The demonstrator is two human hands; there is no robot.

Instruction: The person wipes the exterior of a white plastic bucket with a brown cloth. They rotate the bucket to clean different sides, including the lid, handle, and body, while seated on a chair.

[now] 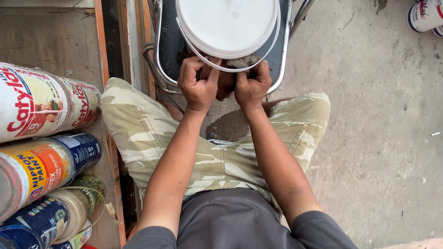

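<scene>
White bucket (227, 25) sits at 12 o'clock of the view, resting on a dark chair seat (170, 44) w/ a chrome tube frame (158, 55); its thin wire handle (203, 57) loops down over the near rim. We've got both hands up against that near edge. Our left hand (197, 85) is at approx 11 o'clock from our lap, fingers (190, 64) curled in tight and pinching a greyish-brown rag (240, 61) bunched under the rim. Our right hand (251, 86) is just beside it, touching it at the thumbs, fingers (264, 70) also curled shut on the same rag. Can't tell if either hand also grips the handle. Rag lies between the two hands, pressed to the bucket's lower wall. Below, our knees in camo shorts (147, 133) spread to 9 and 3 o'clock, grey shirt (235, 221) at 6. At 9 o'clock a wooden shelf (108, 152) carries paint cans (41, 166) lying on their sides, stacked close. Concrete floor (369, 115) fills the 3 o'clock side, w/ another can (424, 14) at 1–2 o'clock, well apart from the bucket.
</scene>
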